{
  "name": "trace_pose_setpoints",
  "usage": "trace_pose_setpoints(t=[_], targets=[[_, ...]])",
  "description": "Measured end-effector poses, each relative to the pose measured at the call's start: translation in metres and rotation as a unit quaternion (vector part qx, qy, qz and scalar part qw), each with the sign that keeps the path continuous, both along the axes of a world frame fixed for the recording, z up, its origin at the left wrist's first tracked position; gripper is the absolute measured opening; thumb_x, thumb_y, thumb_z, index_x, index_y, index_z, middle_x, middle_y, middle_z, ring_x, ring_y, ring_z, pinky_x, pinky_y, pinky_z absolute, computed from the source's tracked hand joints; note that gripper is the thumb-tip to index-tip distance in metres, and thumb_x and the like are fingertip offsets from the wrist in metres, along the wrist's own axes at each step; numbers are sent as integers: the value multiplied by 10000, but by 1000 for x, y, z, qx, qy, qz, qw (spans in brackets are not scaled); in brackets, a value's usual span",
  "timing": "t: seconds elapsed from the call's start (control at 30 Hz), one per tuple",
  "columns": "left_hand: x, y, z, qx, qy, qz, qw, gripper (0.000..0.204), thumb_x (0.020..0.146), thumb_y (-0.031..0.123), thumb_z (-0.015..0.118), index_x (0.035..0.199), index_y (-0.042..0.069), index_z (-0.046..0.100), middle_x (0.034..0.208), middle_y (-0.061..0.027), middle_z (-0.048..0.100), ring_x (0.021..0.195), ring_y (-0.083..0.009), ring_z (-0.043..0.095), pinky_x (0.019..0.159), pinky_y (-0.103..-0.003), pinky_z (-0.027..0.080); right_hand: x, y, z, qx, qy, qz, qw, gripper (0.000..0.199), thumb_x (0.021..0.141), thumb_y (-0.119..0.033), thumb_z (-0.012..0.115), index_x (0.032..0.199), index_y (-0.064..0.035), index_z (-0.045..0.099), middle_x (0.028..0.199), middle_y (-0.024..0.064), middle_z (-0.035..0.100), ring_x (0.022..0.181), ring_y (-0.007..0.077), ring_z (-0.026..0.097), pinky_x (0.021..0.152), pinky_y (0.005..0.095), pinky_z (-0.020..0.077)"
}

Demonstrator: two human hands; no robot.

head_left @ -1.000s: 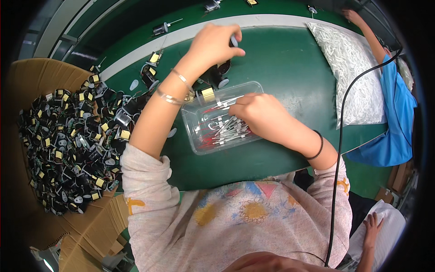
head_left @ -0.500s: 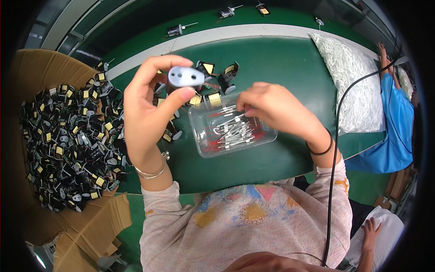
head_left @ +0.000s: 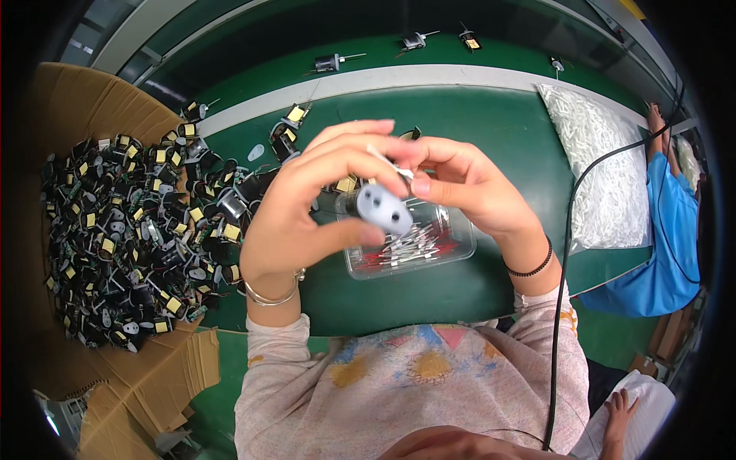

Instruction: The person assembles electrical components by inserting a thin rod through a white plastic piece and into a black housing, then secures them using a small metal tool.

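Note:
My left hand [head_left: 295, 218] grips a component with a grey oval cap [head_left: 383, 208], its thumb below and its fingers over the top. Several dark holes show in the cap, which is turned toward me. Close by, my right hand [head_left: 487, 192] pinches a thin white stick-like piece [head_left: 405, 175] at the component's far side. Motion blur and my fingers hide where the two meet. Beneath both hands stands a clear plastic tub [head_left: 468, 254] with many white and red pieces [head_left: 418, 249] in it.
At left a cardboard box [head_left: 100, 96] holds a heap of similar black components [head_left: 130, 245]. More lie beside it on the green table [head_left: 429, 295]. A bag of white pieces [head_left: 598, 176] rests at right, near a black cable [head_left: 571, 207]. Spaced components [head_left: 327, 63] lie beyond the pale rail.
My left hand has moved right and toward me with the grey-capped component, tilting it. The right hand has risen from the tub to meet it, holding a white piece.

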State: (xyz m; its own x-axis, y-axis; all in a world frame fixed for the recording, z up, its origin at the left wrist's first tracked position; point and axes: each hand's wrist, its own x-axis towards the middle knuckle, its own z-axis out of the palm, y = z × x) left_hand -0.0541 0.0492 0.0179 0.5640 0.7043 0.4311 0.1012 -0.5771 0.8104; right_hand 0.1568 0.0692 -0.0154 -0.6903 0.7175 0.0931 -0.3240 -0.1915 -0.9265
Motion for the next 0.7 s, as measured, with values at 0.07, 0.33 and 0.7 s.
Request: trace_pose_setpoints(t=[0.07, 0.33, 0.7], targets=[[2, -2, -5, -58, -43, 12, 997, 413, 654, 298, 760, 917, 11, 624, 1051, -160, 604, 1143, -336, 468, 1013, -477, 286, 0, 1, 1, 42, -21, 33, 998, 172, 833, -96, 614, 991, -27, 607, 849, -33, 569, 705, 34, 448, 639, 197, 386], [7, -3, -4, -94, -46, -15, 994, 370, 614, 219, 763, 905, 20, 649, 1133, -162, 570, 1108, -293, 502, 997, -426, 317, 0, -4, 1, 172, -97, -83, 977, 210, 758, -63, 693, 957, -29, 633, 797, -30, 565, 621, 23, 406, 538, 171, 328], [23, -8, -7, -97, -32, -21, 994, 364, 561, 118, 780, 909, 87, 677, 1080, -71, 553, 1094, -260, 478, 977, -374, 336, 11, 2, 12, 170, 56, -170, 969, 134, 752, -8, 673, 877, -5, 626, 907, 82, 631, 865, 129, 578, 710, 234, 441]])
